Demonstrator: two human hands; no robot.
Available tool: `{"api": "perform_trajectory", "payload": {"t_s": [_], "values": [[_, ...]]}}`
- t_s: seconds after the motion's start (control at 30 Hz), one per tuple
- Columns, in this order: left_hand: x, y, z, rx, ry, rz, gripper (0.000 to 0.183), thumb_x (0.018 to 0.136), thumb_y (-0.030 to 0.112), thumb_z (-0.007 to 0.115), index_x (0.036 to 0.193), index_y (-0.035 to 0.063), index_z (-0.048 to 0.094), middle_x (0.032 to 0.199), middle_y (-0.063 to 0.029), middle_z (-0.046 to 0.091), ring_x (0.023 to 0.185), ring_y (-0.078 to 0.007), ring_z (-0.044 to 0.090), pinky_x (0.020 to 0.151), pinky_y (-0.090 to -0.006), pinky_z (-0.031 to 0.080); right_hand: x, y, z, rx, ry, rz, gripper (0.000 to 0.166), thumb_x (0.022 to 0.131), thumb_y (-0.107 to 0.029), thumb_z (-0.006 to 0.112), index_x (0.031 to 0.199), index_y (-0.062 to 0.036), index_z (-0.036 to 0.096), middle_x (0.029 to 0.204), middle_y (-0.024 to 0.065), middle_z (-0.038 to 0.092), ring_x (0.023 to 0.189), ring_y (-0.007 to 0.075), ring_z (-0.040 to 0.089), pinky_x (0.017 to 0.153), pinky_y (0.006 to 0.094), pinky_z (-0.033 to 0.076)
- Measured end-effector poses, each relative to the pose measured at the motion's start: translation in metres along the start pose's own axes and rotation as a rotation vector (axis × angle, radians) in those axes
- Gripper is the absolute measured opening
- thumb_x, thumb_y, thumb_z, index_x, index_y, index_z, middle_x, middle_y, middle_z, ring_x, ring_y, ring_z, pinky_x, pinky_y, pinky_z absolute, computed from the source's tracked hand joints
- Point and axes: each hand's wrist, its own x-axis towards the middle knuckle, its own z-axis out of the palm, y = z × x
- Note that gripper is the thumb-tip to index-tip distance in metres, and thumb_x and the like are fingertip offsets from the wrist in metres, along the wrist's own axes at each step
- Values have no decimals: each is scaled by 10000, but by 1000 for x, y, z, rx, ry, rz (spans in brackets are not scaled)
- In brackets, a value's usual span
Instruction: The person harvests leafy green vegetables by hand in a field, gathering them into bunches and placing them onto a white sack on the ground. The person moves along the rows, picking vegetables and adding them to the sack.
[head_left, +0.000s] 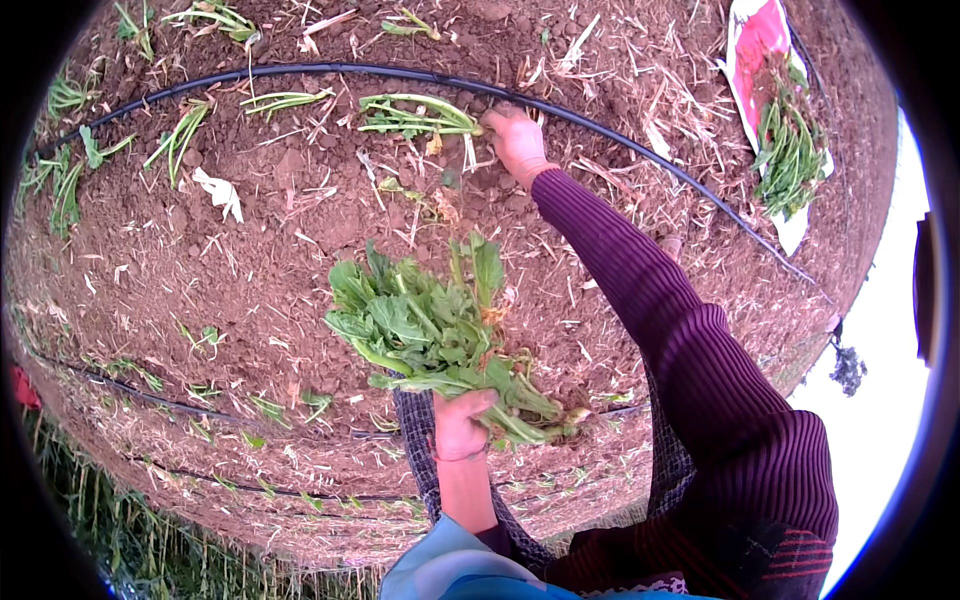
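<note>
A bunch of leafy green seedlings (420, 322), with roots and soil at its right end, is in my left hand (461, 427), the fingers closed round the stems. My right hand (517, 142) reaches down to the soil just below a black drip irrigation hose (337, 67). Its fingertips are at the base of a green seedling (416, 114) that lies along the ground with its stems pointing left. Whether the fingers grip that base or the soil beside it cannot be told.
More seedlings (281, 101) lie along the hose to the left. At the upper right, a white and pink sack (750, 60) bears a heap of seedlings (791, 150). A white scrap (219, 193) and dry straw litter the brown soil. Further hoses (180, 405) cross the lower left.
</note>
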Motion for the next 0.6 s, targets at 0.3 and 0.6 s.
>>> {"api": "perform_trajectory", "payload": {"t_s": [0.3, 0.6], "values": [[-4, -4, 5, 78, 52, 13, 590, 572, 27, 535, 1142, -32, 394, 929, -160, 549, 786, -331, 594, 489, -403, 546, 0, -4, 11, 16, 81, 114, 177, 672, -55, 543, 837, -110, 575, 804, 128, 570, 728, 317, 560, 635, 395, 453], [-4, -6, -2, 9, -30, -28, 581, 586, 59, 556, 1138, -26, 396, 920, -198, 554, 760, -328, 594, 500, -376, 537, 20, 3, 8, -104, -122, 189, 170, 691, -27, 503, 832, -90, 573, 796, 157, 582, 724, 332, 569, 633, 415, 443]]}}
